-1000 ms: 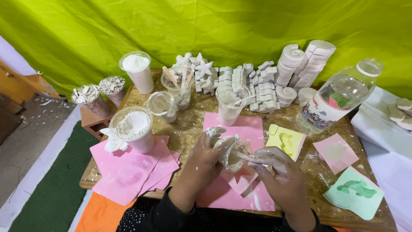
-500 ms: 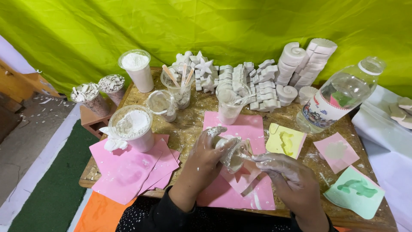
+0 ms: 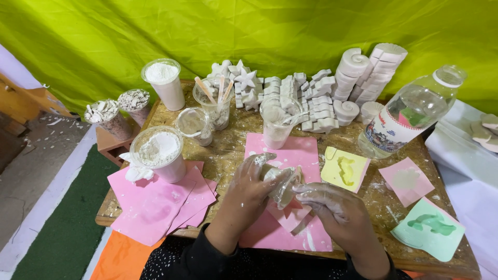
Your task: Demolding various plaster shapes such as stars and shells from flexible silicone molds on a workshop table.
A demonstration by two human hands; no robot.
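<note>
Head view: a small plastic cup [image 3: 282,182] smeared with white paste is held tipped on its side over the pink mat [image 3: 290,155] in the middle of the wooden table [image 3: 231,155]. The left hand [image 3: 249,194] is wrapped around the cup, with its fingers curled tight on the cup's side. The right hand [image 3: 332,205] is pressed to the cup's open end, fingers bent close together; what is pinched in them cannot be told. Both hands are coated in white. Right of the pink mat, a yellow mould [image 3: 345,170] is laid flat, and past it a small pink mould [image 3: 406,180] and a green mould [image 3: 429,228] are set near the table's right edge. Left of the pink mat, a stack of pink sheets [image 3: 155,202] is hung a little over the table's front edge, with a cup of white powder [image 3: 158,153] stood on it. Behind the pink mat, the space is crowded by a clear cup [image 3: 277,124], white plaster shapes [image 3: 321,98] and a big bottle [image 3: 410,114]. Bare wood is seen between the moulds.
</note>
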